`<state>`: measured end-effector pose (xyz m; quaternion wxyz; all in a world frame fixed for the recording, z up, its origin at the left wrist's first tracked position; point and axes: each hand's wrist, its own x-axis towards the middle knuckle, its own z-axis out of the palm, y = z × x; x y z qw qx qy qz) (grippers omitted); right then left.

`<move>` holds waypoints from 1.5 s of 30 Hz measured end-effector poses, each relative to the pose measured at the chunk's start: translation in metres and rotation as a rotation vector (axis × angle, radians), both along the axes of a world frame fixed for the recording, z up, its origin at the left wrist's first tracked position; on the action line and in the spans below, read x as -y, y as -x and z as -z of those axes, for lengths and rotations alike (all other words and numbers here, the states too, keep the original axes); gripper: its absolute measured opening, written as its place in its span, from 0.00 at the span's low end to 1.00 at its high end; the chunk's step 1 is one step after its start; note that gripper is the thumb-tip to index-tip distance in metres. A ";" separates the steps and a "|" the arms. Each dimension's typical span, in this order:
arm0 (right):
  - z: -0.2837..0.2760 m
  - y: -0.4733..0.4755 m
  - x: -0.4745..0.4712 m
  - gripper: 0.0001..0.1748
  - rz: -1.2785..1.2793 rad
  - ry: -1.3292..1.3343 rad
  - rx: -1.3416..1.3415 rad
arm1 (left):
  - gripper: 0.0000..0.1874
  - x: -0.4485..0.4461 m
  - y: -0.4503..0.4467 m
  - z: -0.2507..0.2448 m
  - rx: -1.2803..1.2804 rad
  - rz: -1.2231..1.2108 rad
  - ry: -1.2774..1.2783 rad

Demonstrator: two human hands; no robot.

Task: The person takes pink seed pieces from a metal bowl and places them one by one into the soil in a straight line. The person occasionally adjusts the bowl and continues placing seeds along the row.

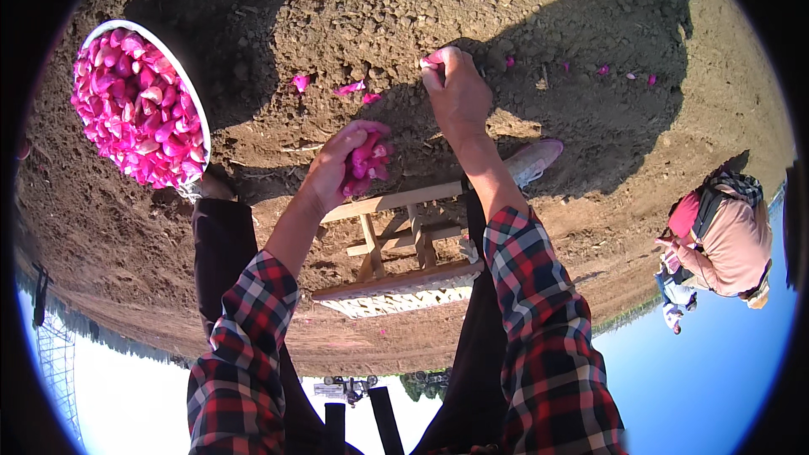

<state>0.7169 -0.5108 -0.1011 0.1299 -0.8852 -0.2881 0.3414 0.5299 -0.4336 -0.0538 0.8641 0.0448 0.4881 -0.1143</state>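
My left hand [341, 161] holds a cluster of bright pink cloves [365, 164], which look like coated garlic cloves, against its palm. Higher and to the right, my right hand [460, 91] is low over the soil, thumb and forefinger pinched on one pink clove [431, 64]. Loose pink cloves or skins [349, 88] lie on the soil between and above the hands, and more small ones [603, 69] form a rough row to the right. At the upper left, a round white-rimmed container [193, 90] is heaped with pink cloves.
A wooden stool frame [392, 201] with a woven part [404, 301] is between my dark-trousered legs. My shoe [536, 161] rests on cloddy soil [373, 6] at the right. Farther right, a co-worker [733, 234] bends over, with another person [676, 297] beyond.
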 end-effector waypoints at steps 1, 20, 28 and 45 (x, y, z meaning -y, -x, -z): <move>0.001 0.000 0.002 0.10 -0.031 -0.064 0.069 | 0.18 0.001 0.001 0.001 0.000 -0.002 -0.002; -0.066 0.043 0.000 0.13 -0.122 -0.285 -0.225 | 0.23 -0.012 0.009 0.004 -0.030 -0.013 -0.038; -0.052 0.065 -0.006 0.08 0.170 -0.222 -0.340 | 0.17 -0.012 0.008 -0.002 -0.036 0.025 -0.096; -0.028 0.054 -0.022 0.10 0.141 -0.091 -0.153 | 0.18 -0.017 0.048 -0.015 -0.058 0.003 -0.043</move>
